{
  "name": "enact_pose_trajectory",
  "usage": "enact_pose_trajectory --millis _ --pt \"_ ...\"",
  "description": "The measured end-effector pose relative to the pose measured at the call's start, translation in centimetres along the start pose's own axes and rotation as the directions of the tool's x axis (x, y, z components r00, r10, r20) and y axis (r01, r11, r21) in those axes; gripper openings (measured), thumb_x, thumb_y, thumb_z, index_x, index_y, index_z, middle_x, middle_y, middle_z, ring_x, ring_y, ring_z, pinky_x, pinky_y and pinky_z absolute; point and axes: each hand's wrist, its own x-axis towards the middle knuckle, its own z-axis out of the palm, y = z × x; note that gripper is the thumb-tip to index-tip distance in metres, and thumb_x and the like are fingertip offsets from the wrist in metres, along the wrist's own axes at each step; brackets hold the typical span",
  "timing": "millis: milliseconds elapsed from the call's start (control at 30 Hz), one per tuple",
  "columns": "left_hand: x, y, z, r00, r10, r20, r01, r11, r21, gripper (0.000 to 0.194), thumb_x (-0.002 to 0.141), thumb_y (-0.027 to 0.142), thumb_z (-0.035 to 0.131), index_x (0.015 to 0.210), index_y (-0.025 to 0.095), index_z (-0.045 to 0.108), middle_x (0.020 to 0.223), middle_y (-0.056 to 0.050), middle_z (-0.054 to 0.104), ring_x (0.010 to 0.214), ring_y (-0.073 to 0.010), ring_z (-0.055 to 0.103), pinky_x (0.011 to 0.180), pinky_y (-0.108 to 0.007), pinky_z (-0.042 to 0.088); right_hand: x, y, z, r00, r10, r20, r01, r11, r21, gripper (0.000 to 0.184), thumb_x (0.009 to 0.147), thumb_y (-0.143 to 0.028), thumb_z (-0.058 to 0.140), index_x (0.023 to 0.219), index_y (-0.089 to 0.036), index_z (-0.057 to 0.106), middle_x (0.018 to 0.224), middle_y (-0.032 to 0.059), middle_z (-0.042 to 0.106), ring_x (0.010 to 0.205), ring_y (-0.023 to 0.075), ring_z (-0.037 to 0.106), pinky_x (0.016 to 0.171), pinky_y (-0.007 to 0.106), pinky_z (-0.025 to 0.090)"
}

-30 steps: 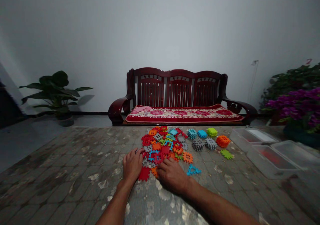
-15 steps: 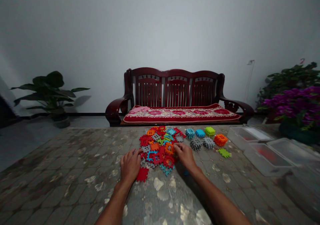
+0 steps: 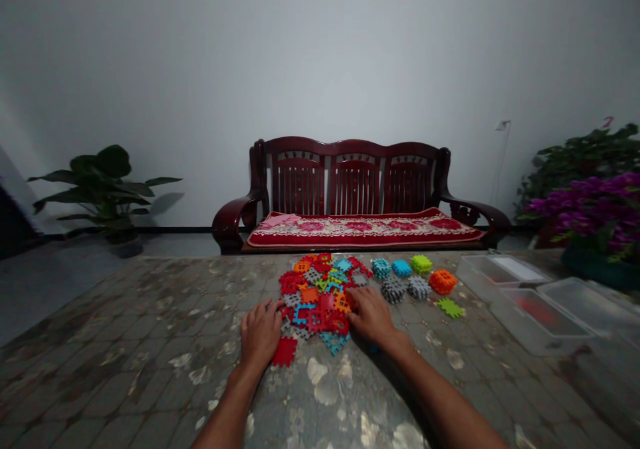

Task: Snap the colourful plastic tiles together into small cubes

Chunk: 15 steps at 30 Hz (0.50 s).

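Note:
A heap of interlocking plastic waffle blocks in red, orange, grey, teal and green lies on the patterned table top. My left hand rests flat against the heap's near left edge, with its fingertips on the pieces. A loose red block sits just beside that hand. My right hand lies on the heap's right side, fingers over an orange block. Whether it grips anything I cannot tell. A teal block lies at the near edge of the heap.
Beyond the heap stand small stacks of sorted blocks, including a teal stack and an orange stack. Clear plastic boxes sit at the right. A dark wooden bench stands behind the table.
Since a second ago, my right hand has moved up to the heap's right side. The heap is pushed tighter, and the teal block now lies against it. Little has moved in the last half second.

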Motion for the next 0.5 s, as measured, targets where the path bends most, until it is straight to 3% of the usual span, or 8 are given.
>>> enact_pose_trajectory --millis 133,300,400,500 --pt "-0.1 0.1 -0.1 1.000 -0.001 0.006 0.001 1.000 0.007 0.044 0.104 0.026 0.038 0.134 0.029 0.070 0.148 -0.009 0.063 0.137 -0.0270 0.054 0.121 -0.047 0.031 -0.2 -0.2 -0.2 0.999 -0.050 0.010 0.051 0.998 -0.041 0.039 0.086 -0.025 0.069 0.125 -0.021 0.071 0.119 0.0124 0.075 0.114 0.0316 0.062 0.099 0.042 0.045" --pt "0.2 -0.3 0.6 1.000 0.012 -0.015 -0.012 0.999 0.034 0.044 0.103 0.026 0.038 0.132 0.030 0.071 0.146 -0.008 0.064 0.135 -0.0265 0.056 0.119 -0.047 0.033 -0.5 1.2 -0.7 0.987 -0.029 -0.158 0.049 0.991 0.121 0.043 0.085 -0.025 0.070 0.127 -0.024 0.071 0.123 0.0093 0.075 0.114 0.0274 0.065 0.101 0.039 0.048" --pt "0.8 -1.2 1.3 1.000 0.027 -0.006 -0.026 0.998 0.051 0.044 0.104 0.028 0.037 0.134 0.030 0.070 0.147 -0.008 0.063 0.134 -0.0269 0.057 0.118 -0.046 0.036 -0.2 4.5 -2.8 0.947 0.096 -0.306 -0.030 0.976 0.215 0.041 0.084 -0.031 0.070 0.125 -0.023 0.073 0.123 0.0096 0.076 0.113 0.0268 0.068 0.101 0.040 0.050" --pt "1.4 -2.0 2.0 0.999 0.043 0.034 -0.044 0.998 0.052 0.045 0.104 0.031 0.036 0.137 0.031 0.068 0.149 -0.008 0.062 0.135 -0.0274 0.056 0.117 -0.047 0.036 -0.3 9.8 -6.4 0.863 0.299 -0.407 -0.224 0.949 0.223 0.044 0.084 -0.038 0.068 0.124 -0.019 0.073 0.120 0.0117 0.077 0.108 0.0280 0.071 0.099 0.042 0.053"
